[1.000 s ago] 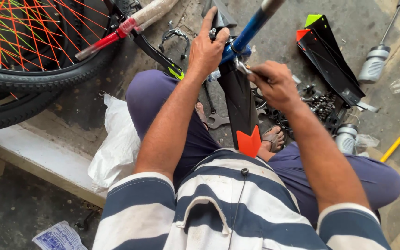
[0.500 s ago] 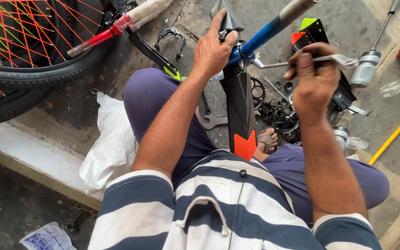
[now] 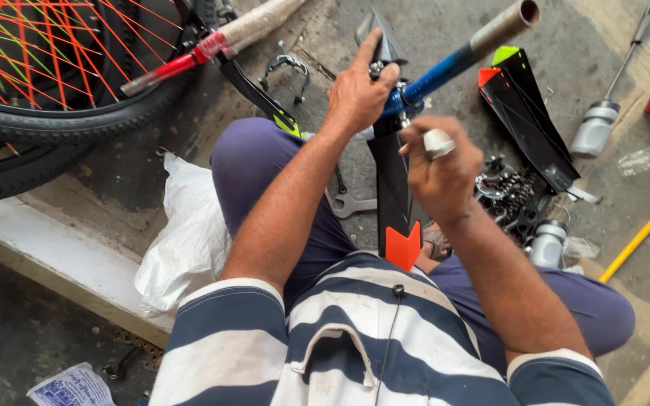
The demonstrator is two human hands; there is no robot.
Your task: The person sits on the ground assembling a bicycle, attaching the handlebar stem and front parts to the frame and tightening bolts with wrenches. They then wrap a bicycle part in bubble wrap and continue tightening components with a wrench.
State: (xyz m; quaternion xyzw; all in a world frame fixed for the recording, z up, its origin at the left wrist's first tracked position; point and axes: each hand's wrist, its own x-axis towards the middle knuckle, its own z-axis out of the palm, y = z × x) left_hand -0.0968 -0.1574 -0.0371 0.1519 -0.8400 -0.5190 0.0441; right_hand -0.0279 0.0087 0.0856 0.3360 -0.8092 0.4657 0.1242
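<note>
Pointing up-right — blue tube (image 3: 445,71) lengthwise

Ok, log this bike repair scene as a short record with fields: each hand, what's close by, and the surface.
Left hand: gripping the top of a black plastic mudguard with orange tip at a blue metal frame tube
Right hand: raised, closed around a small silvery tool
Nearby: orange-spoked bicycle wheel, white plastic bag
Surface: grey concrete floor
</note>
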